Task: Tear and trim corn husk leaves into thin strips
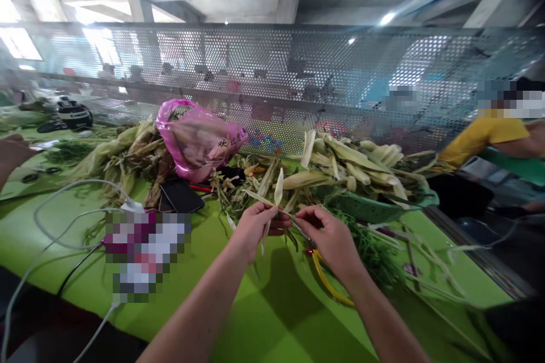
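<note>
Above the middle of the green table, my left hand (255, 227) is closed in a pinch on pale corn husk strips (279, 188). One strip stands upright from the fingers, one points out to the left and others hang below. Close beside it, my right hand (330, 235) is also closed, thumb against fingers, on a thin strand running between the two hands. What the strand is made of is too small to tell. Just under my right hand lie the yellow loop handles (330, 283) of a tool, partly hidden by the hand.
A green basin (370, 208) heaped with corn husks (355, 164) stands behind on the right, near green sprigs (377, 252). A pink plastic bag (200, 139), a dark phone (182, 195) and a cabled power strip (142, 249) lie left. A perforated metal screen (272, 79) rises behind. A yellow-sleeved person (485, 133) sits right.
</note>
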`<state>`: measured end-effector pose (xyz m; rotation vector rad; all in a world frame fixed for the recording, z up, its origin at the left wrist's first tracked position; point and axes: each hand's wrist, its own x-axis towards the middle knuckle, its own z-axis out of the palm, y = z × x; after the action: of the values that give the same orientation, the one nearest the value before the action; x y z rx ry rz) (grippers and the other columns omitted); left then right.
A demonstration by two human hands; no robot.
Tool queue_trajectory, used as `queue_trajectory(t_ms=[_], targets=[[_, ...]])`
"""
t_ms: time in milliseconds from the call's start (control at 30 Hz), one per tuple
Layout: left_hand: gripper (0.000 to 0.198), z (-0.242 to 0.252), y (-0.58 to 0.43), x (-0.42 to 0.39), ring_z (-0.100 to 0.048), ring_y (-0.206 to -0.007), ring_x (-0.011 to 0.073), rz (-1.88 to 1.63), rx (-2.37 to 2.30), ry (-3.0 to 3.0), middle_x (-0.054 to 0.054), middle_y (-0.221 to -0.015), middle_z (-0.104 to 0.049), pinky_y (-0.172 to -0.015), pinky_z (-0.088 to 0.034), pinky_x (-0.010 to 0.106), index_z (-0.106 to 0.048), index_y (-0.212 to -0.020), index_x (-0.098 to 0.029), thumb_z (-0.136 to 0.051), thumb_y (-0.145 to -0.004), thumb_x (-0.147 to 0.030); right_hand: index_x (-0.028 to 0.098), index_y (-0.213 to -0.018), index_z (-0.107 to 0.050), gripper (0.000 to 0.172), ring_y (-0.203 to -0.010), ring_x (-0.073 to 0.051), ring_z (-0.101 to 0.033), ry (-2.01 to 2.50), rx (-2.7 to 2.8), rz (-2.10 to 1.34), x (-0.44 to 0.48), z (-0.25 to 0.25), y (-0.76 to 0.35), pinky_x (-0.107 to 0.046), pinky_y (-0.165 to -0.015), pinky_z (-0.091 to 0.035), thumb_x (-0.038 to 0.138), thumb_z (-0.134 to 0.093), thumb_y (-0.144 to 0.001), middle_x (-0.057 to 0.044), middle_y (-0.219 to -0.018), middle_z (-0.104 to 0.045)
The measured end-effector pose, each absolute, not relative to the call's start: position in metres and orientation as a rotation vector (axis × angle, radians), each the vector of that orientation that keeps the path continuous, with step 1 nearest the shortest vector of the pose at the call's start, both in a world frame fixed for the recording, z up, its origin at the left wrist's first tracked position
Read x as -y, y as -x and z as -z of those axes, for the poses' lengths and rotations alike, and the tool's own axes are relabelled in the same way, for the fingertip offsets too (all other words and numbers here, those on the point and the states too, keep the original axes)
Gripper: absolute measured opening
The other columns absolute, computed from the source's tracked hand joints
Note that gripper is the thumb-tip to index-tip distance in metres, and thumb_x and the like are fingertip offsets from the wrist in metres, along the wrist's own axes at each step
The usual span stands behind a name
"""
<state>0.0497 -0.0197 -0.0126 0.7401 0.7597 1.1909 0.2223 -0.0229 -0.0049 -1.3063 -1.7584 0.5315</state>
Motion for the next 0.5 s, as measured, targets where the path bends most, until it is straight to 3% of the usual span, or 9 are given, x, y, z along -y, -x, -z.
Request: queue_trajectory(t_ms=[133,233,333,500], targets=[[0.019,0.014,-0.048,0.017,-0.068,-0.069,0.016,-1.226,-0.758,-0.669,0.009,-0.082,-0.07,-0.065,-0.053,0.027,-0.06,-0.086,-0.013,-0.067,-0.076,-0.028,0.024,-0.106,-0.065,0.022,-0.084,-0.021,-0.058,1.173,1.909,-0.045,0.032,-0.003,-0.217,-0.036,-0.079,-0.046,0.023,-0.058,-0.085,-0.007,-0.1,-0.06],[0.021,0.017,-0.049,0.016,-0.064,-0.064,0.0119,-1.275,-0.748,-0.643,0.004,-0.076,-0.067,-0.063,-0.05,0.023,-0.06,-0.081,-0.014,-0.072,-0.072,-0.029,0.029,-0.105,-0.067,0.026,-0.096,-0.024,-0.056,1.008,2.159,0.1,0.039,0.001,-0.204,-0.037,-0.084,-0.043,0.016,-0.055,-0.086,-0.006,-0.101,-0.062],[0.026,0.018,-0.052,0.017,-0.061,-0.063,0.0106,-1.301,-0.745,-0.637,0.003,-0.073,-0.066,-0.062,-0.048,0.021,-0.06,-0.077,-0.014,-0.076,-0.067,-0.031,0.027,-0.106,-0.067,0.03,-0.098,-0.025,-0.056,0.952,2.339,0.204,0.044,0.012,-0.189,-0.038,-0.083,-0.041,0.01,-0.052,-0.086,-0.007,-0.103,-0.064],[0.029,0.017,-0.054,0.018,-0.064,-0.069,0.0152,-1.292,-0.733,-0.646,0.005,-0.072,-0.067,-0.069,-0.049,0.026,-0.062,-0.08,-0.013,-0.077,-0.064,-0.033,0.024,-0.099,-0.066,0.022,-0.091,-0.023,-0.057,0.905,2.338,0.233,0.048,0.016,-0.182,-0.039,-0.083,-0.04,0.013,-0.05,-0.09,-0.005,-0.098,-0.069]])
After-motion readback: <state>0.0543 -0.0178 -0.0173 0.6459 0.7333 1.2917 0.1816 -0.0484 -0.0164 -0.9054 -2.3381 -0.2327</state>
